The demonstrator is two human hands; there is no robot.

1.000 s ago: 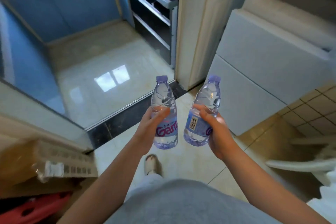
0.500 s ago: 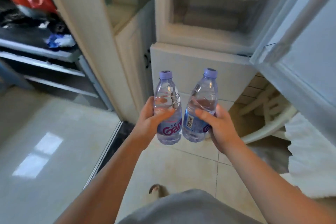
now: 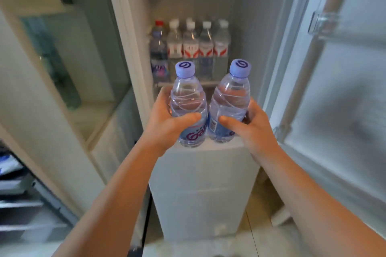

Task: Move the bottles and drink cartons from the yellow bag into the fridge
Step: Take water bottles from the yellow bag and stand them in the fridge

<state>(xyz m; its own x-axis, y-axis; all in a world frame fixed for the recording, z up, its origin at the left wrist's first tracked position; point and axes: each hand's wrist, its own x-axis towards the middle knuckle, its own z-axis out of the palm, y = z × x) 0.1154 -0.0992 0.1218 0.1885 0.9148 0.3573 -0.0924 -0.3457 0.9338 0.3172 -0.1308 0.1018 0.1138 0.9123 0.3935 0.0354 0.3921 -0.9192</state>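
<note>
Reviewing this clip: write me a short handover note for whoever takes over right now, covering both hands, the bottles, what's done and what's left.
Left hand: grips a purple-capped bottle, upright.
Right hand: grips a second purple-capped bottle, upright, close beside the first.
Position: both are held in front of the open fridge, not yet inside.
Done: a row of bottles already stands on the shelf.
Left: set both held bottles in the fridge. The yellow bag is out of view, so what remains in it cannot be told.
</note>
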